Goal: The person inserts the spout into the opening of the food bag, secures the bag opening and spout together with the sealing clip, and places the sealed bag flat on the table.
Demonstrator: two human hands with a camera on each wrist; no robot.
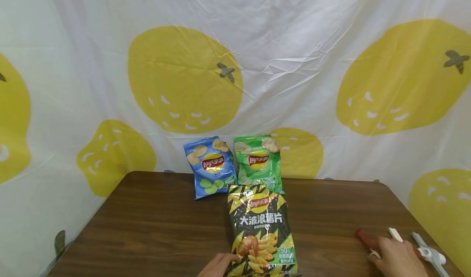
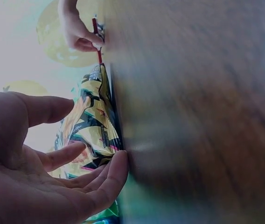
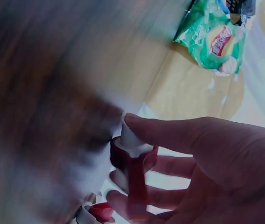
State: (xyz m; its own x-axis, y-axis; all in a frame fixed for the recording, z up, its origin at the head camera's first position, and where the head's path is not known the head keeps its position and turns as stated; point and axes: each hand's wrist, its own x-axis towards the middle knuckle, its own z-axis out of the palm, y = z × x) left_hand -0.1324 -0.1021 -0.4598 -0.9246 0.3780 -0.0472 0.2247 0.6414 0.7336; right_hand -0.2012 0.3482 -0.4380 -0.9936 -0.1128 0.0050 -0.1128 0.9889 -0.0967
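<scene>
A black-and-yellow bag of chips [image 1: 261, 232] lies on the table, printed face up. My left hand [image 1: 217, 264] is at its lower left edge; in the left wrist view its fingers are spread and loosely bent beside the bag [image 2: 97, 123], not curled round it. At the table's right side my right hand [image 1: 399, 257] holds a red-and-white bag clip [image 1: 365, 239]. The right wrist view shows the thumb against the clip's white round end [image 3: 132, 140], with the other fingers behind its red bar.
Blue [image 1: 211, 168] and green [image 1: 258, 162] chip bags lean against the lemon-print cloth [image 1: 294, 85] at the back of the brown table [image 1: 147, 228]. A white clip [image 1: 395, 233] and a grey-and-white clip [image 1: 436, 260] lie beside the right hand.
</scene>
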